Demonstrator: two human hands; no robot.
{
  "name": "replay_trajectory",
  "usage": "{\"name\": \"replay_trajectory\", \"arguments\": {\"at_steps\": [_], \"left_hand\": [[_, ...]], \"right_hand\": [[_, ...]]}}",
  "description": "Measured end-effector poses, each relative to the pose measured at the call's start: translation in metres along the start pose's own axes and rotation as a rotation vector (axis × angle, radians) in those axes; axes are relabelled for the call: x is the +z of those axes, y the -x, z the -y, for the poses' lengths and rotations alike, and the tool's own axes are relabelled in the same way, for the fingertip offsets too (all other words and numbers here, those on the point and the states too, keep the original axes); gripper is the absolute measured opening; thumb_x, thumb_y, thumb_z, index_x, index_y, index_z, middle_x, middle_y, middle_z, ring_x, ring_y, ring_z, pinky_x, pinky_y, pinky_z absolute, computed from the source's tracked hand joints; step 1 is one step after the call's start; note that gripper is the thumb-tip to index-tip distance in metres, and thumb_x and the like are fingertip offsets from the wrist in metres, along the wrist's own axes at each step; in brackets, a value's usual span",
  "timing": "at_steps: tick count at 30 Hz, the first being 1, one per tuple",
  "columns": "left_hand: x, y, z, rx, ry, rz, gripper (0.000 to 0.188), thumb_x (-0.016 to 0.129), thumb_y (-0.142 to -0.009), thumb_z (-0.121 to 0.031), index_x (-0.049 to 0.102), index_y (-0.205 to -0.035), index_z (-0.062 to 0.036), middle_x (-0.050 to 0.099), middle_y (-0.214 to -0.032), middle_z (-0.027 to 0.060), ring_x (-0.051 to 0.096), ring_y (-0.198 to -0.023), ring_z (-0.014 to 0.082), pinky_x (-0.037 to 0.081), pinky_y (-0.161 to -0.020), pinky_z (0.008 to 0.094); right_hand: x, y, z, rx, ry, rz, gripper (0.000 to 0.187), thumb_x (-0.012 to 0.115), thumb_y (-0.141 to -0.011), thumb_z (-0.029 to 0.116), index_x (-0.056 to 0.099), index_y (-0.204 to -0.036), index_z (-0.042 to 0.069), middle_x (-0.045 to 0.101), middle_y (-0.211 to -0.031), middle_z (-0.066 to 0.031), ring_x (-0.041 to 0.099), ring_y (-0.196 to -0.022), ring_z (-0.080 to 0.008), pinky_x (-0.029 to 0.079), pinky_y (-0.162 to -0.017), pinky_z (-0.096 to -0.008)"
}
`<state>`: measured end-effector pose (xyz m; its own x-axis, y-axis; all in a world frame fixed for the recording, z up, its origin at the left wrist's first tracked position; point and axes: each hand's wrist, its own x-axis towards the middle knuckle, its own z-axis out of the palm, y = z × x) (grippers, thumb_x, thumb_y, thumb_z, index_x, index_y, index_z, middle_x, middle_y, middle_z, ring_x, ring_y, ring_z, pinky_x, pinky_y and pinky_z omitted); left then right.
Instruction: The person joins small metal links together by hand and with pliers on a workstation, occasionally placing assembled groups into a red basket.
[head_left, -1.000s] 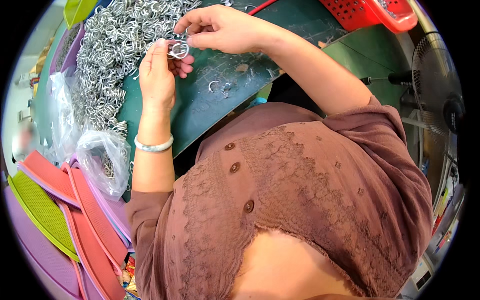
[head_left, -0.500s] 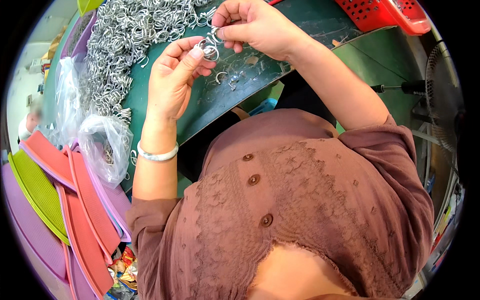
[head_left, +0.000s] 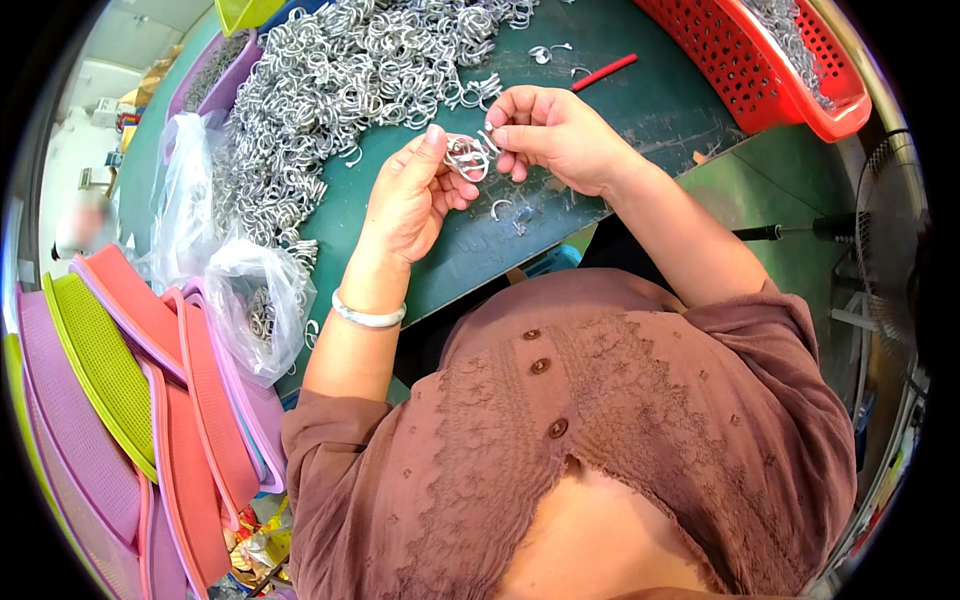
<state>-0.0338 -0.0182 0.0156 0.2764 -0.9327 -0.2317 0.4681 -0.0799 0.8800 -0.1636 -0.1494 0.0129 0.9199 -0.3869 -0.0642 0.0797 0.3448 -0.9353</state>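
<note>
My left hand [head_left: 412,195] is closed, pinching a small cluster of silvery metal rings [head_left: 467,160] between thumb and fingers. Right beside it, my right hand [head_left: 560,138] is closed too, its thumb and forefinger on a small silvery ring [head_left: 489,142] at the cluster's edge. Whether that ring is linked to the others I cannot tell. Both hands are above the green tabletop [head_left: 430,270]. Beyond them spreads a large heap of similar silvery rings [head_left: 350,75]. A few loose metal bits [head_left: 515,215] lie on the table just below my hands.
A red stick [head_left: 604,72] lies beyond my right hand. At the far right stands a red perforated basket [head_left: 700,45] with metal pieces. Clear plastic bags [head_left: 250,300] hang by the left edge, above stacked coloured baskets [head_left: 200,420]. A fan [head_left: 885,230] stands at right.
The view has shifted, bringing more of the heap, the red stick and the red basket into sight. My right hand has come lower relative to my left; both still hold rings.
</note>
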Motion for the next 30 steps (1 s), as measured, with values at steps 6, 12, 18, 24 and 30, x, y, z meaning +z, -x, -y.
{"name": "replay_trajectory", "arguments": {"at_steps": [6,12,18,24,30], "left_hand": [[-0.006,-0.003,-0.001,0.009,0.053,0.042,0.034,0.044,-0.087,-0.033,0.055,-0.090,-0.0014,0.058,-0.071,0.0051,0.053,-0.056,0.0099,0.044,-0.052,0.0208],[-0.012,-0.003,0.002,0.083,0.102,0.099,0.036,0.045,-0.087,-0.031,0.050,-0.103,0.0014,0.057,-0.074,0.0078,0.055,-0.061,0.0129,0.046,-0.057,0.0226],[-0.020,-0.003,0.002,0.118,0.126,0.100,0.037,0.046,-0.086,-0.030,0.049,-0.106,0.0012,0.058,-0.079,0.0082,0.056,-0.067,0.0131,0.046,-0.059,0.0227],[-0.021,-0.002,0.003,0.162,0.182,0.120,0.034,0.046,-0.087,-0.026,0.047,-0.108,0.0011,0.058,-0.085,0.0080,0.057,-0.072,0.0136,0.047,-0.063,0.0231],[-0.022,0.000,0.004,0.171,0.209,0.132,0.025,0.047,-0.086,-0.012,0.047,-0.107,0.0009,0.058,-0.090,0.0081,0.058,-0.078,0.0149,0.048,-0.065,0.0234]], "right_hand": [[0.003,-0.005,0.002,-0.055,0.091,0.006,0.008,0.053,-0.079,0.002,0.051,-0.086,-0.002,0.054,-0.072,-0.0044,0.054,-0.061,-0.0099,0.045,-0.053,-0.0211],[0.009,-0.008,0.007,-0.136,0.240,-0.028,0.006,0.052,-0.078,0.001,0.053,-0.084,-0.001,0.054,-0.070,-0.0024,0.052,-0.059,-0.0075,0.043,-0.052,-0.0201],[0.011,-0.011,0.006,-0.220,0.371,-0.072,0.009,0.053,-0.077,0.000,0.054,-0.086,0.001,0.054,-0.070,-0.0002,0.049,-0.060,-0.0047,0.042,-0.053,-0.0196],[0.013,-0.013,0.009,-0.464,0.641,-0.098,0.009,0.051,-0.078,-0.003,0.052,-0.087,0.000,0.053,-0.076,-0.0018,0.052,-0.066,-0.0082,0.042,-0.058,-0.0206],[0.018,-0.015,0.018,-0.767,0.954,-0.161,0.011,0.052,-0.071,-0.005,0.054,-0.079,0.001,0.054,-0.075,-0.0123,0.055,-0.067,-0.0265,0.044,-0.059,-0.0300]]}}
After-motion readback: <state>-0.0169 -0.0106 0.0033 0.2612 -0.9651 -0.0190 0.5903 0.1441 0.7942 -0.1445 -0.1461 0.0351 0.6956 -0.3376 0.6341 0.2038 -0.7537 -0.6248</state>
